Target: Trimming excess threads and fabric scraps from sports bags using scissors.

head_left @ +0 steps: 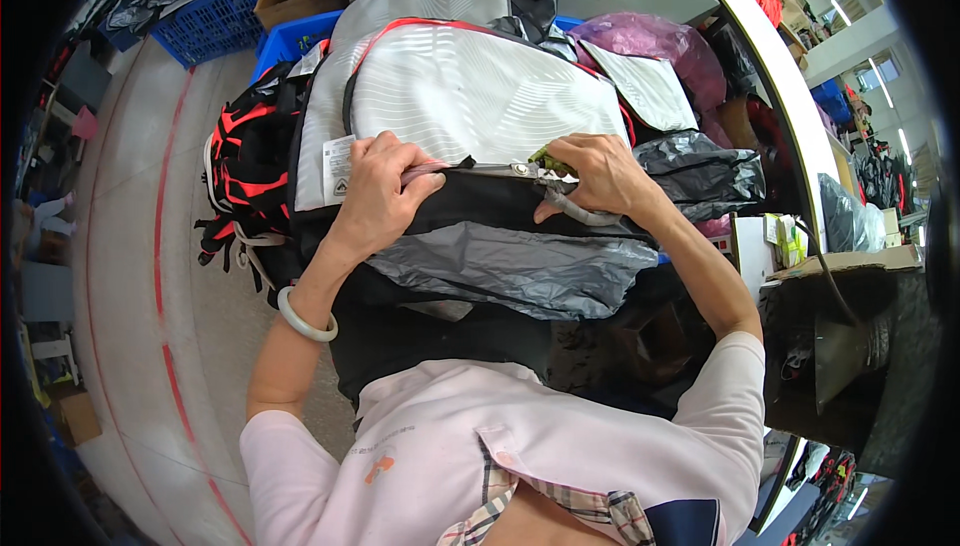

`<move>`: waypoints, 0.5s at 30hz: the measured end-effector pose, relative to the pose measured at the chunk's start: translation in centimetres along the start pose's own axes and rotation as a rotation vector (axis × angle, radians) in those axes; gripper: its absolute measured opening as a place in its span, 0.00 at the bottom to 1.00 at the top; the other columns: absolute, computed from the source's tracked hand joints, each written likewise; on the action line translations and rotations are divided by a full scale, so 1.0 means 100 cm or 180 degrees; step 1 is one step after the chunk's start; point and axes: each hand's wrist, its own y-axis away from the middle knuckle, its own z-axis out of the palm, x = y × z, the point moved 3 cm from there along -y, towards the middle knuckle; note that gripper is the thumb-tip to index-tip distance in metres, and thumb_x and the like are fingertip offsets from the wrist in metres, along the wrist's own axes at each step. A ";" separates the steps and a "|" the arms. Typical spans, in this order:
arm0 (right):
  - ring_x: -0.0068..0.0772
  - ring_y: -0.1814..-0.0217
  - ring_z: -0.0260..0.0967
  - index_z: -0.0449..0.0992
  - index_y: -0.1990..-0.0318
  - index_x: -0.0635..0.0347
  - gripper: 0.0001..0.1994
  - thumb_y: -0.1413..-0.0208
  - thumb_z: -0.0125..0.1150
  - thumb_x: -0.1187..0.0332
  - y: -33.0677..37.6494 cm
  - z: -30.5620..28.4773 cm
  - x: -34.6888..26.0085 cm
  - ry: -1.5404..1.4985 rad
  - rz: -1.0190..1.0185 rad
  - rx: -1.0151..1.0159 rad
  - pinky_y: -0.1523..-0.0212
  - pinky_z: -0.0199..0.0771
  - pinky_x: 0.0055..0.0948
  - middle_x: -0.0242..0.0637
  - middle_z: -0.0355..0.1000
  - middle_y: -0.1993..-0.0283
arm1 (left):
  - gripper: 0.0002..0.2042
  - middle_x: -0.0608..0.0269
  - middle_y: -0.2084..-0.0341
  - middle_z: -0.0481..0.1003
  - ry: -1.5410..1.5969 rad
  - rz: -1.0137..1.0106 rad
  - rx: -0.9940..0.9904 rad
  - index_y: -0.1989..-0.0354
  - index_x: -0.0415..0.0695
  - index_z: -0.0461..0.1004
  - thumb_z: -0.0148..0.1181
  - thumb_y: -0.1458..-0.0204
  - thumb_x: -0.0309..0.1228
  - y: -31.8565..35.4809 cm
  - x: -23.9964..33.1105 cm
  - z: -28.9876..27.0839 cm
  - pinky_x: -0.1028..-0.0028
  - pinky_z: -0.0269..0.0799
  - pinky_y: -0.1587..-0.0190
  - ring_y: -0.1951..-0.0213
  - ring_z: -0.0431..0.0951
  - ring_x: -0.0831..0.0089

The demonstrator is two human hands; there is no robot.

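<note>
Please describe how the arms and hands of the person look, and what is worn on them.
Both hands, left hand and right hand, are bare, without gloves. The left wrist wears a pale green bangle. Short pale pink sleeves end above the elbows, leaving the forearms uncovered.

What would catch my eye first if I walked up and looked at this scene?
A big white and black bag fills the middle, with the left hand and right hand gripping its dark edge. The right hand also holds small green-handled snips. A blue crate sits at the upper left.
</note>
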 end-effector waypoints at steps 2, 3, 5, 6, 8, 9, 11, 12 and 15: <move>0.46 0.71 0.69 0.69 0.74 0.63 0.30 0.70 0.75 0.44 0.002 0.005 0.001 -0.0191 0.0108 -0.0085 0.71 0.65 0.39 0.39 0.67 0.78 | 0.06 0.66 0.75 0.68 0.0062 -0.0006 0.0015 0.71 0.42 0.76 0.64 0.55 0.29 -0.001 0.000 0.001 0.71 0.57 0.54 0.66 0.64 0.69; 0.47 0.73 0.69 0.69 0.76 0.64 0.29 0.70 0.76 0.46 0.004 0.006 0.002 -0.0390 0.0118 -0.0025 0.72 0.65 0.39 0.40 0.67 0.79 | 0.06 0.65 0.77 0.68 0.0119 0.0003 0.0083 0.72 0.42 0.76 0.64 0.55 0.30 -0.001 0.000 0.000 0.70 0.56 0.54 0.67 0.66 0.69; 0.49 0.74 0.68 0.68 0.77 0.64 0.28 0.71 0.77 0.49 0.006 0.011 0.002 -0.0423 0.0115 0.0013 0.72 0.65 0.39 0.42 0.66 0.80 | 0.06 0.65 0.79 0.68 0.0173 0.0012 0.0151 0.73 0.42 0.77 0.63 0.55 0.31 -0.001 0.000 0.001 0.70 0.54 0.53 0.68 0.67 0.70; 0.50 0.74 0.68 0.68 0.76 0.65 0.28 0.70 0.77 0.49 0.006 0.013 0.003 -0.0479 0.0175 -0.0008 0.72 0.64 0.39 0.43 0.66 0.80 | 0.06 0.65 0.79 0.68 0.0159 0.0013 0.0195 0.73 0.42 0.76 0.64 0.56 0.30 -0.001 0.000 0.001 0.70 0.55 0.53 0.68 0.67 0.70; 0.51 0.73 0.67 0.69 0.76 0.65 0.28 0.70 0.77 0.50 0.006 0.015 0.005 -0.0546 0.0230 -0.0026 0.73 0.64 0.39 0.44 0.66 0.80 | 0.06 0.65 0.79 0.68 0.0134 0.0007 0.0236 0.73 0.42 0.75 0.64 0.56 0.29 0.001 0.000 0.001 0.69 0.55 0.54 0.68 0.67 0.69; 0.52 0.73 0.67 0.69 0.75 0.65 0.29 0.69 0.77 0.49 0.006 0.015 0.008 -0.0645 0.0360 -0.0077 0.72 0.64 0.39 0.45 0.66 0.79 | 0.06 0.65 0.78 0.68 0.0147 0.0029 0.0334 0.73 0.42 0.74 0.65 0.57 0.29 0.002 0.000 0.001 0.69 0.56 0.54 0.68 0.67 0.69; 0.53 0.72 0.67 0.69 0.75 0.65 0.29 0.69 0.76 0.48 0.006 0.014 0.012 -0.0755 0.0493 -0.0124 0.72 0.64 0.40 0.46 0.66 0.78 | 0.07 0.64 0.77 0.68 0.0153 0.0049 0.0423 0.73 0.42 0.73 0.65 0.58 0.28 0.004 -0.001 0.003 0.68 0.57 0.55 0.68 0.67 0.68; 0.52 0.70 0.67 0.69 0.73 0.66 0.30 0.68 0.75 0.47 0.005 0.013 0.013 -0.0677 0.0447 -0.0187 0.70 0.64 0.40 0.47 0.67 0.76 | 0.08 0.64 0.76 0.68 0.0007 0.0263 0.0547 0.71 0.42 0.72 0.66 0.58 0.27 0.005 0.000 0.003 0.68 0.58 0.56 0.68 0.67 0.67; 0.52 0.63 0.69 0.70 0.66 0.66 0.34 0.67 0.72 0.41 0.003 0.013 0.013 -0.0612 0.0359 -0.0389 0.64 0.66 0.41 0.47 0.69 0.70 | 0.13 0.61 0.73 0.68 0.0122 0.0347 0.0750 0.66 0.41 0.70 0.67 0.59 0.24 0.010 -0.002 0.008 0.67 0.60 0.57 0.67 0.67 0.64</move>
